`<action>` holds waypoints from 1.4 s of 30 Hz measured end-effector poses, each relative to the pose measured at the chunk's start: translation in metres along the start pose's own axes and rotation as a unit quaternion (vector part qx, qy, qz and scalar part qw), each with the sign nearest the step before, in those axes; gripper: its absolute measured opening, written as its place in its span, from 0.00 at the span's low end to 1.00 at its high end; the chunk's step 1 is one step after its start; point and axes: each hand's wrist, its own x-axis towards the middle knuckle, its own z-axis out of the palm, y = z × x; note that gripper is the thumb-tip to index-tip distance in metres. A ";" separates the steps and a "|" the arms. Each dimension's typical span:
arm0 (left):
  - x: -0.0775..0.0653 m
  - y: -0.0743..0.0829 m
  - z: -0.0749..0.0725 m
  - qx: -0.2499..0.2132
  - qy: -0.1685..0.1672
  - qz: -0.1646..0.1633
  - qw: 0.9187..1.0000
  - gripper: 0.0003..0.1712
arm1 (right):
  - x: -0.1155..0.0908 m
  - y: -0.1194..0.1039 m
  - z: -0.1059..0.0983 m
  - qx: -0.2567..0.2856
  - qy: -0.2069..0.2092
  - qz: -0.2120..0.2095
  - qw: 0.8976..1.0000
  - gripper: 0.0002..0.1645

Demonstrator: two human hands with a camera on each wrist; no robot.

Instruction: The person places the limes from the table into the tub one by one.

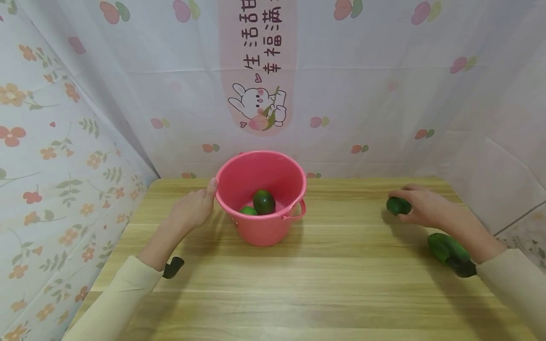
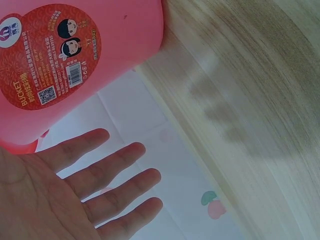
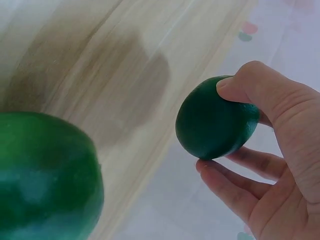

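So we've got a pink bucket (image 1: 264,232) on the wooden tabletop (image 1: 341,284), with a dark round fruit (image 1: 264,201) and a brighter green one (image 1: 248,211) sitting inside. Our left grip (image 1: 194,207) is at the bucket's left side, thumb against the rim, four fingers straight and spread. Well off to the right of the bucket, our right grip (image 1: 426,206) is pinching a small dark green fruit (image 1: 397,206) between thumb and fingers. A chunky long green fruit (image 1: 445,245) lies even further right of the bucket.
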 end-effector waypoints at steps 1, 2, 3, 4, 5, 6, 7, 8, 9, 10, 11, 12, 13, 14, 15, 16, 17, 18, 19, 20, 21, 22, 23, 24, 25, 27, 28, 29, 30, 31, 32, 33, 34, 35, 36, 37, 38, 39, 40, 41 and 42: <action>0.000 0.000 0.000 0.000 0.000 0.000 1.000 0.50 | 0.001 -0.002 -0.001 0.001 -0.001 0.000 1.000 0.34; 0.000 0.000 0.000 -0.001 0.000 0.001 1.000 0.50 | 0.001 -0.003 -0.001 0.002 -0.001 0.000 1.000 0.34; 0.000 0.000 0.000 -0.001 0.000 0.001 1.000 0.50 | 0.002 -0.005 -0.002 0.003 -0.003 0.000 1.000 0.34; 0.000 0.000 0.000 -0.001 0.000 0.002 1.000 0.49 | 0.002 -0.006 -0.003 0.004 -0.005 0.000 1.000 0.34; 0.000 -0.001 0.001 0.000 0.001 0.003 1.000 0.50 | 0.002 -0.008 -0.003 0.005 -0.005 0.000 1.000 0.34; 0.000 -0.001 0.001 0.000 0.001 0.003 1.000 0.50 | 0.003 -0.009 -0.004 0.006 -0.005 0.000 1.000 0.34; 0.000 -0.001 0.001 0.000 0.001 0.004 1.000 0.50 | 0.003 -0.010 -0.005 0.006 -0.006 -0.001 1.000 0.34; 0.000 -0.001 0.001 0.000 0.002 0.005 1.000 0.50 | 0.004 -0.011 -0.005 0.006 -0.005 -0.001 1.000 0.34; 0.000 -0.001 0.001 0.001 0.002 0.005 1.000 0.50 | 0.004 -0.012 -0.005 0.005 -0.003 -0.003 1.000 0.34; 0.000 -0.001 0.001 0.002 0.003 0.005 1.000 0.50 | 0.004 -0.013 -0.005 0.005 -0.001 -0.004 1.000 0.34; 0.000 -0.001 0.001 0.002 0.004 0.006 1.000 0.50 | 0.005 -0.014 -0.005 0.004 0.002 -0.007 1.000 0.34; 0.000 -0.001 0.001 0.003 0.004 0.006 1.000 0.50 | 0.005 -0.015 -0.005 0.004 0.004 -0.009 1.000 0.34; 0.000 -0.001 0.001 0.003 0.003 0.006 1.000 0.50 | 0.005 -0.017 -0.005 0.004 0.006 -0.011 1.000 0.34; 0.000 -0.001 0.001 0.003 0.002 0.006 1.000 0.49 | 0.005 -0.018 -0.006 0.004 0.009 -0.014 1.000 0.34; 0.000 -0.001 0.001 0.003 0.002 0.006 1.000 0.50 | 0.006 -0.020 -0.006 0.005 0.010 -0.017 1.000 0.34; 0.000 -0.001 0.001 0.004 0.002 0.006 1.000 0.50 | 0.006 -0.021 -0.007 0.005 0.011 -0.019 1.000 0.34; 0.000 -0.001 0.001 0.004 0.002 0.006 1.000 0.50 | 0.006 -0.023 -0.007 0.006 0.013 -0.022 1.000 0.34; 0.000 -0.001 0.001 0.004 0.002 0.006 1.000 0.50 | 0.007 -0.025 -0.008 0.007 0.015 -0.025 1.000 0.34; 0.000 -0.001 0.001 0.005 0.003 0.006 1.000 0.50 | 0.007 -0.027 -0.008 0.009 0.017 -0.028 0.999 0.33; 0.000 -0.001 0.001 0.006 0.005 0.007 1.000 0.50 | 0.008 -0.028 -0.009 0.009 0.019 -0.030 0.999 0.33; 0.000 -0.001 0.001 0.006 0.006 0.007 1.000 0.50 | 0.008 -0.030 -0.009 0.010 0.021 -0.031 0.999 0.33; 0.000 -0.001 0.001 0.005 0.006 0.008 1.000 0.50 | 0.008 -0.031 -0.009 0.010 0.025 -0.033 0.999 0.33; 0.000 -0.001 0.002 0.005 0.006 0.008 1.000 0.51 | 0.008 -0.032 -0.009 0.010 0.028 -0.035 0.999 0.33; 0.000 -0.002 0.002 0.005 0.006 0.008 1.000 0.51 | 0.008 -0.034 -0.009 0.010 0.031 -0.037 0.999 0.33; 0.000 -0.002 0.002 0.004 0.006 0.008 1.000 0.51 | 0.008 -0.035 -0.009 0.010 0.034 -0.038 0.999 0.33; 0.000 -0.002 0.002 0.003 0.007 0.010 1.000 0.51 | 0.008 -0.037 -0.009 0.009 0.038 -0.040 0.998 0.33; 0.000 -0.002 0.003 0.002 0.008 0.011 1.000 0.51 | 0.008 -0.038 -0.010 0.009 0.039 -0.041 0.998 0.33; 0.000 -0.002 0.003 0.002 0.009 0.012 1.000 0.51 | 0.008 -0.039 -0.010 0.009 0.039 -0.041 0.998 0.33; 0.000 -0.002 0.003 0.001 0.010 0.014 1.000 0.50 | 0.008 -0.040 -0.010 0.009 0.039 -0.041 0.998 0.33; 0.000 -0.002 0.003 0.001 0.012 0.016 1.000 0.50 | 0.008 -0.041 -0.010 0.010 0.039 -0.041 0.998 0.33; 0.000 -0.002 0.003 0.001 0.014 0.018 1.000 0.50 | 0.008 -0.042 -0.010 0.009 0.039 -0.040 0.998 0.33; 0.000 -0.002 0.003 0.001 0.014 0.018 1.000 0.50 | 0.008 -0.043 -0.010 0.009 0.040 -0.040 0.998 0.34; 0.000 -0.002 0.003 0.002 0.014 0.017 1.000 0.50 | 0.008 -0.044 -0.011 0.009 0.041 -0.040 0.998 0.33; 0.000 -0.002 0.003 0.002 0.015 0.018 1.000 0.50 | 0.008 -0.045 -0.011 0.010 0.043 -0.041 0.998 0.33; 0.000 -0.002 0.003 0.003 0.015 0.018 1.000 0.50 | 0.008 -0.045 -0.011 0.011 0.046 -0.043 0.998 0.33; 0.000 -0.002 0.003 0.004 0.015 0.018 1.000 0.50 | 0.008 -0.046 -0.011 0.010 0.049 -0.045 0.998 0.33; 0.000 -0.002 0.003 0.005 0.015 0.017 1.000 0.50 | 0.009 -0.047 -0.012 0.010 0.052 -0.047 0.998 0.33; 0.000 -0.002 0.003 0.005 0.014 0.016 1.000 0.51 | 0.009 -0.048 -0.012 0.011 0.054 -0.049 0.997 0.32; 0.000 -0.002 0.003 0.005 0.014 0.016 1.000 0.51 | 0.009 -0.049 -0.013 0.011 0.057 -0.051 0.997 0.32; 0.000 -0.002 0.003 0.005 0.014 0.017 1.000 0.50 | 0.010 -0.050 -0.013 0.011 0.058 -0.052 0.997 0.32; 0.000 -0.002 0.003 0.005 0.014 0.016 1.000 0.50 | 0.010 -0.051 -0.013 0.011 0.061 -0.054 0.997 0.32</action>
